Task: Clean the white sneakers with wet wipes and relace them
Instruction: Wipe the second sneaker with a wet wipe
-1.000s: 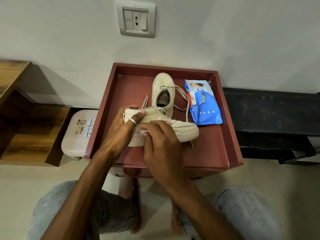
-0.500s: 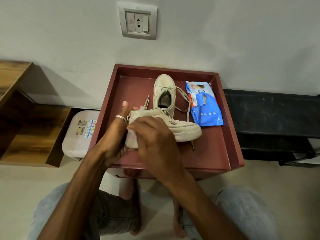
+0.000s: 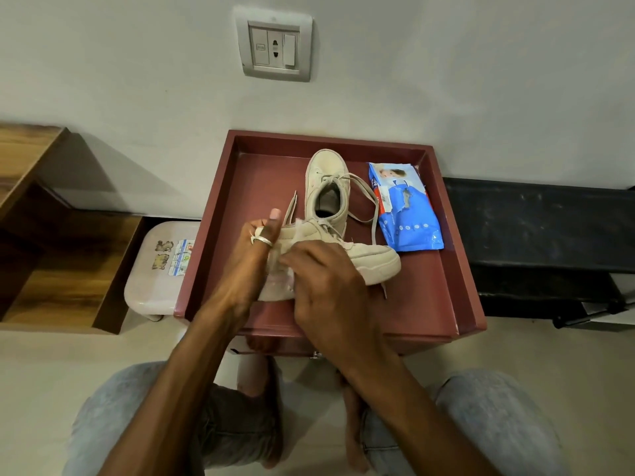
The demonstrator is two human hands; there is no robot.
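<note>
Two off-white sneakers sit on a dark red tray table. The near sneaker lies across the tray with its toe to the right. My left hand grips its heel end, thumb raised over the collar. My right hand presses a white wet wipe against the heel side of this shoe, fingers curled round the wipe. The far sneaker stands upright behind it, toe toward the wall, with loose laces trailing right. A blue wet-wipe pack lies at the tray's right.
The tray stands against a white wall with a switch-and-socket plate. A pale plastic stool sits at the left, next to a wooden shelf. A black bench runs along the right. My knees are below the tray.
My right hand has slid the wipe along the near sneaker's side toward the heel and back a little. My left hand shifted its hold at the heel, thumb now up.
</note>
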